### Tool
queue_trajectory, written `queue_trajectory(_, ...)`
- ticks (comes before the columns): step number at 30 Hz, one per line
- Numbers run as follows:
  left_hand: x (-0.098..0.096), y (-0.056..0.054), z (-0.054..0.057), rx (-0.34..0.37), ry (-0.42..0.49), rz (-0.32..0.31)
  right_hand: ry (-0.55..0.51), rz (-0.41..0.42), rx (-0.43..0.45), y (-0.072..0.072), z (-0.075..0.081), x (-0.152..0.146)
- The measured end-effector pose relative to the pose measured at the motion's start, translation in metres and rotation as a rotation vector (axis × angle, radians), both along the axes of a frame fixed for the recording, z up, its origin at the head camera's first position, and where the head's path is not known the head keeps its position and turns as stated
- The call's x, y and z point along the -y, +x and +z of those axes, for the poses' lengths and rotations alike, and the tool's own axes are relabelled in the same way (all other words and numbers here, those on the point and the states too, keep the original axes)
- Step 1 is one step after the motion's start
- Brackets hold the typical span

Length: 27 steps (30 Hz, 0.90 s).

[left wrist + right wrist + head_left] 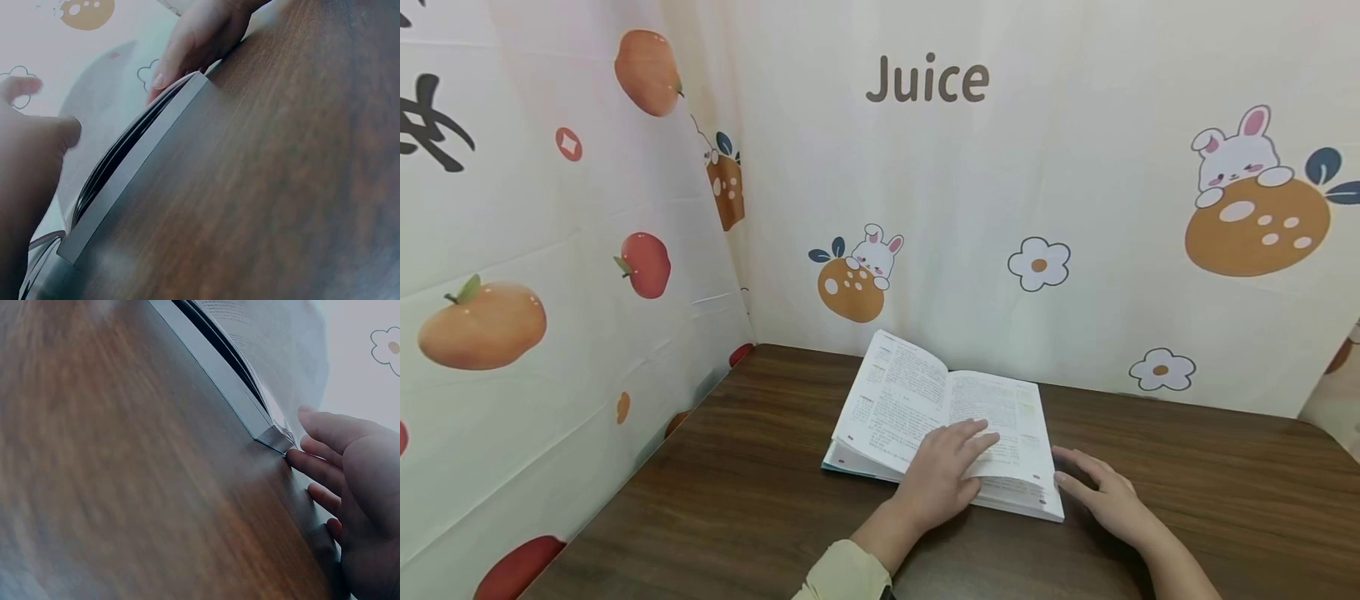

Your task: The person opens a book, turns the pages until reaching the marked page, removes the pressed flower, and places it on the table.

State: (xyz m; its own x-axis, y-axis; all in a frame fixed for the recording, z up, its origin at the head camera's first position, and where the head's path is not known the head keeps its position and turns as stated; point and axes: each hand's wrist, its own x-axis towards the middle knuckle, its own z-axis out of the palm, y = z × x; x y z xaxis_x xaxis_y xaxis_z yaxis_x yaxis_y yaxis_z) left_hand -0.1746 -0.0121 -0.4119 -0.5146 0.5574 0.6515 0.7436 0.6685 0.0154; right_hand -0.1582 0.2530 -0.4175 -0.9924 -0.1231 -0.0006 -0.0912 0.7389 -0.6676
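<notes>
A thick book (906, 400) lies open on the brown wooden table, its pages printed with small text. Over the lower middle of the right page is my left hand (942, 471), its fingers stretched out. In the left wrist view that hand's thumb (70, 132) shows above the page. My right hand (1108, 500) is at the book's right edge, fingers extended and holding nothing. The right wrist view has its fingertips right at the corner of the page block (275, 434). Several pages bow up a little from the stack beneath them.
The wooden table (715, 492) reaches back to a cream curtain (955, 183) printed with fruit, flowers, rabbits and the word "Juice". Another printed curtain (572, 333) hangs along the left side. The book's far edge lies near the back curtain.
</notes>
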Motion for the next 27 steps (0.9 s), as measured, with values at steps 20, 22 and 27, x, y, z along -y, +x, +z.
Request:
queue_trajectory(20, 0.0043, -0.0024, 0.002, -0.408, 0.136, 0.109, -0.003, -0.004, 0.025, -0.001, -0.0014, -0.0005)
queue_trajectory(22, 0.0043, -0.0023, 0.0024, -0.393, 0.122, 0.14, 0.001, -0.004, 0.018, -0.0012, -0.0016, -0.0006)
queue_trajectory(27, 0.004, 0.0003, 0.0034, -0.329, 0.047, 0.257, 0.005, -0.004, 0.016, -0.0014, -0.0016, -0.001)
